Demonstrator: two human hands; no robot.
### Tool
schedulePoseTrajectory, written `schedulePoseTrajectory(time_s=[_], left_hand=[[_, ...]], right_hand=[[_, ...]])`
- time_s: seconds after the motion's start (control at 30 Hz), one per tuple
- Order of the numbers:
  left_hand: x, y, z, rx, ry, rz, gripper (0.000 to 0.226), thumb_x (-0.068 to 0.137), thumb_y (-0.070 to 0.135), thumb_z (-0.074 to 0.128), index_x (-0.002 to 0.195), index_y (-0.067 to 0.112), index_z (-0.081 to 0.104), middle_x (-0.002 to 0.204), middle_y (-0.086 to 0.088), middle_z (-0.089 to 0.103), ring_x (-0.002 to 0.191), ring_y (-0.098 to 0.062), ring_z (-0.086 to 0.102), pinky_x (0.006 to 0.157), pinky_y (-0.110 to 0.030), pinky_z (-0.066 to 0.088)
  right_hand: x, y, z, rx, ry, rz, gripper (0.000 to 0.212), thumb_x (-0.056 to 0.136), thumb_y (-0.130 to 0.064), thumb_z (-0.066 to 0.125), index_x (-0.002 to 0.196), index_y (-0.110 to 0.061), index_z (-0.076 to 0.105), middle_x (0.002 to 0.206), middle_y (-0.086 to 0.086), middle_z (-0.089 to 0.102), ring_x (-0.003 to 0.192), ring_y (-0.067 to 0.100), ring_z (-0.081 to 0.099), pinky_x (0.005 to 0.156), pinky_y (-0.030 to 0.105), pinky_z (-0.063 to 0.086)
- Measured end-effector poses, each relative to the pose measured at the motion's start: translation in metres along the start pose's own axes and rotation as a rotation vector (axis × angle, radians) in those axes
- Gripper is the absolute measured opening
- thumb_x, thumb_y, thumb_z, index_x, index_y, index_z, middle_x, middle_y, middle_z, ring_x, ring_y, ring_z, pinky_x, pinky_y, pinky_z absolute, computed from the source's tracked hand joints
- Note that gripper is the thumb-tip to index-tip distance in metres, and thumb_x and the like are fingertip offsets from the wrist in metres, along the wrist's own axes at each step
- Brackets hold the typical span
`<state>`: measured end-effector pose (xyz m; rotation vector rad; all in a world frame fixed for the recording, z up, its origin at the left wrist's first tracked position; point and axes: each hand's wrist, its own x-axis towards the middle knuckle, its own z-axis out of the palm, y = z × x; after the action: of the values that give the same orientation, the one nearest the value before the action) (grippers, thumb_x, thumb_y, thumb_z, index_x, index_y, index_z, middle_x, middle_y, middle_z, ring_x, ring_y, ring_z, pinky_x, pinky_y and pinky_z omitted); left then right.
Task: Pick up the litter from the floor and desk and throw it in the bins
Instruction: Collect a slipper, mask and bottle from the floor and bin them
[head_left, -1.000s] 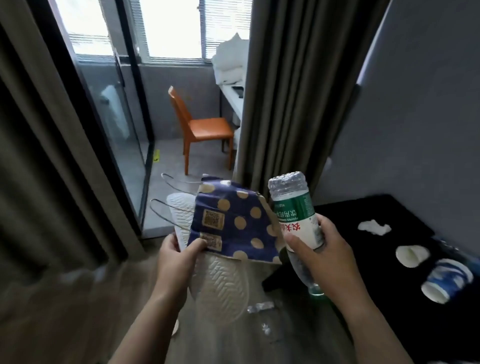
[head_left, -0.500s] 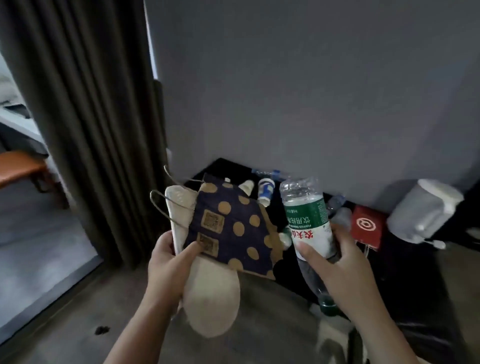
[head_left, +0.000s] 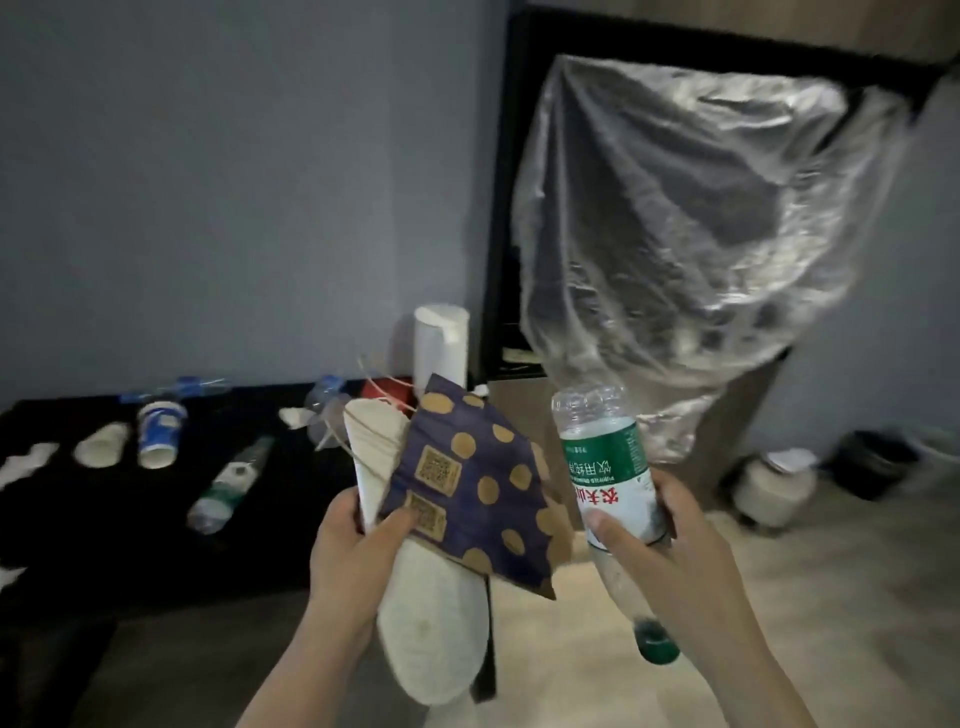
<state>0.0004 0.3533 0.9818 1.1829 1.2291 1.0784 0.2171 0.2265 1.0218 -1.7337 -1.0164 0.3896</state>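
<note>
My right fingers (head_left: 607, 527) are clamped round the water bottle (head_left: 602, 467), thumb on the near face of the label and the rest wrapped behind. The bottle stands nearly upright but inverted: its green cap hangs below my right hand (head_left: 675, 556) and the clear base points up. The green label therefore reads upside down. I can make out red Chinese characters, 农夫山, while the smaller lines are too blurred to read.

My left fingers (head_left: 396, 521) pinch a stack. On top is a navy paper bag (head_left: 483, 493) with gold spots and two square code stickers, and behind it is a white slipper (head_left: 431, 639) with its toe hanging down from my left hand (head_left: 345, 566). I cannot read the stickers.

The bins sit low on the floor (head_left: 841, 613), ahead and to my right, a pale bin (head_left: 774, 491) just beside a dark bin (head_left: 872, 462). My right hand is the nearer one, so I judge the bottle goes in first.

To my left the black tabletop (head_left: 104, 551) holds more litter, including a blue-and-white paper cup (head_left: 158, 434) on its side and a second bottle (head_left: 228, 483) lying flat with its neck towards me.
</note>
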Motion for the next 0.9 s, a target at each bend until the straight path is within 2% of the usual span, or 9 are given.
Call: schedulePoseTrajectory(time_s=[0.1,0.2,0.37,0.43,0.53,0.67,0.73,0.8,0.9], left_hand=[[-0.027,0.003,0.084,0.015,-0.112,0.01,0.019,0.076,0.02,0.072,0.093,0.022,0.064,0.087,0.0,0.072,0.081,-0.02,0.068,0.066,-0.037,0.054],[-0.055,0.009,0.153,0.047,-0.232,0.049,0.023,0.078,0.021,0.071,0.099,0.021,0.063,0.09,-0.001,0.07,0.081,-0.018,0.068,0.061,-0.032,0.049],[-0.101,0.021,0.248,0.06,-0.444,0.094,0.024,0.076,0.02,0.074,0.097,0.023,0.063,0.087,0.0,0.072,0.071,-0.015,0.07,0.053,-0.027,0.05],[-0.119,0.024,0.282,0.067,-0.546,0.092,0.025,0.072,0.023,0.077,0.093,0.026,0.063,0.087,-0.001,0.073,0.072,-0.017,0.071,0.057,-0.036,0.056],[-0.148,0.029,0.332,0.051,-0.686,0.071,0.039,0.056,0.034,0.078,0.093,0.028,0.065,0.09,-0.002,0.074,0.081,-0.024,0.072,0.072,-0.053,0.058],[-0.176,0.027,0.388,0.043,-0.832,0.092,0.048,0.05,0.039,0.074,0.096,0.027,0.067,0.09,0.0,0.075,0.082,-0.024,0.073,0.075,-0.055,0.058],[-0.184,0.024,0.411,0.038,-0.897,0.094,0.047,0.052,0.036,0.074,0.097,0.026,0.067,0.09,-0.002,0.075,0.082,-0.026,0.073,0.075,-0.056,0.058],[-0.185,0.022,0.433,0.032,-0.924,0.107,0.043,0.053,0.034,0.074,0.095,0.025,0.067,0.088,-0.002,0.075,0.08,-0.025,0.073,0.073,-0.055,0.058],[-0.174,0.019,0.466,0.021,-0.949,0.107,0.039,0.056,0.032,0.073,0.094,0.024,0.067,0.087,-0.002,0.075,0.079,-0.025,0.073,0.072,-0.055,0.058]], right_hand=[[-0.002,0.028,-0.076,-0.001,0.119,0.033,0.04,0.072,-0.038,0.075,0.108,-0.036,0.06,0.093,-0.02,0.07,0.081,-0.007,0.062,0.065,0.017,0.046],[-0.014,0.05,-0.14,0.005,0.221,0.068,0.04,0.07,-0.039,0.075,0.106,-0.039,0.059,0.093,-0.019,0.069,0.081,-0.006,0.063,0.068,0.022,0.047],[-0.051,0.081,-0.235,0.011,0.437,0.129,0.037,0.072,-0.04,0.074,0.102,-0.049,0.054,0.092,-0.038,0.062,0.083,-0.014,0.059,0.067,0.02,0.046],[-0.068,0.089,-0.267,0.014,0.516,0.147,0.037,0.075,-0.039,0.074,0.101,-0.052,0.052,0.091,-0.04,0.06,0.083,-0.015,0.058,0.065,0.019,0.045],[-0.095,0.1,-0.308,-0.006,0.649,0.164,0.036,0.075,-0.036,0.076,0.097,-0.052,0.052,0.09,-0.04,0.059,0.082,-0.015,0.059,0.062,0.014,0.043],[-0.119,0.113,-0.346,-0.046,0.778,0.195,0.035,0.075,-0.034,0.078,0.096,-0.048,0.054,0.093,-0.034,0.062,0.083,-0.01,0.061,0.065,0.017,0.047],[-0.121,0.118,-0.358,-0.073,0.81,0.211,0.034,0.075,-0.031,0.077,0.095,-0.048,0.055,0.093,-0.032,0.063,0.083,-0.009,0.061,0.063,0.013,0.047],[-0.114,0.122,-0.367,-0.093,0.83,0.222,0.034,0.074,-0.03,0.077,0.094,-0.047,0.055,0.092,-0.03,0.064,0.083,-0.009,0.061,0.061,0.011,0.047],[-0.095,0.133,-0.379,-0.109,0.873,0.242,0.033,0.074,-0.035,0.075,0.095,-0.051,0.054,0.093,-0.028,0.065,0.086,-0.01,0.06,0.067,0.016,0.046]])
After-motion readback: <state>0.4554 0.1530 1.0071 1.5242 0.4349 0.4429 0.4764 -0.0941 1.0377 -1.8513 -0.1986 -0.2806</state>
